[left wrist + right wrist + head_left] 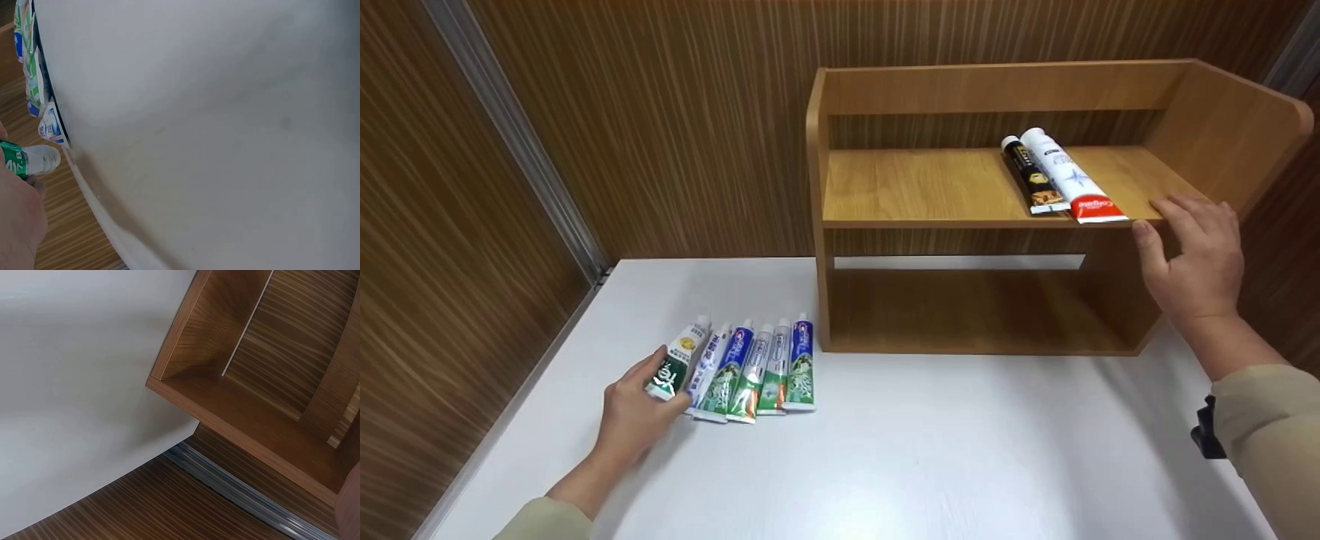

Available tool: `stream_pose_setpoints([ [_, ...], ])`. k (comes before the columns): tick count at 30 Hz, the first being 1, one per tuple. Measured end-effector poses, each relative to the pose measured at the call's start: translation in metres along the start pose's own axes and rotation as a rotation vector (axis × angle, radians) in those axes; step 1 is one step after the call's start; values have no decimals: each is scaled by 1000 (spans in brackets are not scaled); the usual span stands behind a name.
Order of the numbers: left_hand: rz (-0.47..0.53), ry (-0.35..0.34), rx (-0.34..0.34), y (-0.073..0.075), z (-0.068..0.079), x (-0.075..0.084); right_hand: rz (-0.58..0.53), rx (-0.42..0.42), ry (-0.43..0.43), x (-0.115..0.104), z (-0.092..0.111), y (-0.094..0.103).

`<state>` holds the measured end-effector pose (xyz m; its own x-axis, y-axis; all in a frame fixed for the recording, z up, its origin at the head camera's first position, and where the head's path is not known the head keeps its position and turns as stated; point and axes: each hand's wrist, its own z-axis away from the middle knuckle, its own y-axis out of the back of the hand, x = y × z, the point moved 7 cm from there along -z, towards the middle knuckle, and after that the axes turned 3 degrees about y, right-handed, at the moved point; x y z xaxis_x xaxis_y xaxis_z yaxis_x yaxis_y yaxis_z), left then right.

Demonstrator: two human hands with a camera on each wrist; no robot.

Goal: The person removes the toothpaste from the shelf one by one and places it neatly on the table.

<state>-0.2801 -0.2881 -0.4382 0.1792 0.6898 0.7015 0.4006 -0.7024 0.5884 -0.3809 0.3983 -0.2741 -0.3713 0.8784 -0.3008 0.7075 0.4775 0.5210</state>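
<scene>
My left hand (634, 412) grips the lower end of a white and dark green toothpaste tube (681, 357), its thumb on one side and fingers on the other. The left wrist view shows the same tube's pale end poking out past the fingers (37, 183). Right beside it, several toothpaste tubes (741, 371) in blue, green and white lie in a row on the table. My right hand (1200, 259) rests at the upper shelf's front edge, fingertips on the board and thumb by the edge. Left of it lie a white and red Colgate tube (1069, 176) and a black toothpaste tube (1031, 172).
The wooden two-tier shelf (930, 223) stands at the back right of the white table (885, 450), its left side panel close to the tube row. Wood-grain panels (660, 112) rise behind and at the left. The table's left edge runs near my left hand.
</scene>
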Motion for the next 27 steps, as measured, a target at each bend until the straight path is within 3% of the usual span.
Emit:
stream_pose_setpoints([
  [9,-19,75,-47,-2,1,-9,-17,49,45,-3,-1,2],
  [17,7,236,-193,-7,2,-23,-7,33,35,-2,-1,1],
  [27,-23,292,-229,-7,1,-33,-8,33,33,-2,-1,1],
])
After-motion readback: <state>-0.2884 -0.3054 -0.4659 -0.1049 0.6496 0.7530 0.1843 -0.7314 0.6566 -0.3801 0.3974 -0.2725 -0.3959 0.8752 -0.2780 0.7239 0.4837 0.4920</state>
